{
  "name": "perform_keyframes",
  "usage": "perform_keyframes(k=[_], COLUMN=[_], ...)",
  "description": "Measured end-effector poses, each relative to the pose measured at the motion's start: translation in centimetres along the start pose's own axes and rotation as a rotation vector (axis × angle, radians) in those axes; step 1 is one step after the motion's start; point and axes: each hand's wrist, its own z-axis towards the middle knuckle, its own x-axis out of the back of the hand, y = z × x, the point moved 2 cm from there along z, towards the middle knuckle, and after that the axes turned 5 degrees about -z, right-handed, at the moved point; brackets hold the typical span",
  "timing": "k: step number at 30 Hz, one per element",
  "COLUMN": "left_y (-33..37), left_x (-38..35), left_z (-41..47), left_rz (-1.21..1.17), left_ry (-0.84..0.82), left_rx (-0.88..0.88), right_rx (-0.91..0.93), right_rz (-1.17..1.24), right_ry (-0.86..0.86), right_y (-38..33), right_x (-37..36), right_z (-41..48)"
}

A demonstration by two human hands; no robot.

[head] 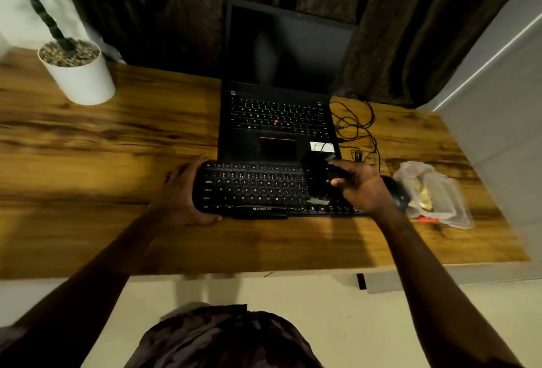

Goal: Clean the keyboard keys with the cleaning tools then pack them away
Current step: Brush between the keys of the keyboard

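Note:
A black external keyboard (258, 188) lies on the wooden desk in front of an open laptop. My left hand (181, 191) grips the keyboard's left end, thumb at the front edge. My right hand (362, 185) holds a dark cleaning brush (318, 182) over the keyboard's right part; the brush is blurred and its bristles point down at the keys. A clear plastic pouch (434, 194) with a red zip and some yellowish content lies to the right of the keyboard.
The black laptop (278, 121) stands open behind the keyboard, screen dark. Tangled black cables (356, 127) lie to its right. A black mouse (396, 194) sits beside my right hand. A white plant pot (79, 74) stands at back left. A grey wall (498, 103) borders the desk's right.

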Motion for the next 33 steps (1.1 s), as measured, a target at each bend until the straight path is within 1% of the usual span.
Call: perform_keyframes(k=[2, 7, 14, 17, 22, 28, 31, 33], left_y=[0.1, -0.5, -0.2, -0.2, -0.3, -0.3, -0.5, -0.6], left_x=[-0.1, -0.3, -0.3, -0.3, -0.1, 0.2, 0.1, 0.0], left_z=[0.0, 0.1, 0.2, 0.2, 0.2, 0.4, 0.3, 0.2], left_rz=[0.003, 0.027, 0.032, 0.042, 0.013, 0.028, 0.011, 0.011], left_ry=[0.009, 0.027, 0.024, 0.020, 0.032, 0.038, 0.031, 0.035], left_rx=[-0.001, 0.000, 0.024, 0.025, 0.019, 0.016, 0.003, 0.006], right_rx=[0.003, 0.079, 0.073, 0.055, 0.070, 0.046, 0.055, 0.074], right_rz=[-0.004, -0.005, -0.054, -0.049, -0.016, -0.024, -0.018, -0.020], right_ry=[0.010, 0.000, 0.078, 0.091, 0.014, 0.081, 0.085, 0.056], right_y=[0.3, -1.0, 2.3, 1.5, -0.6, 1.1, 1.2, 0.7], right_x=[-0.4, -2.5, 0.2, -0.2, -2.0, 0.5, -0.1, -1.1], right_z=[0.0, 0.2, -0.6, -0.8, -0.3, -0.9, -1.3, -1.2])
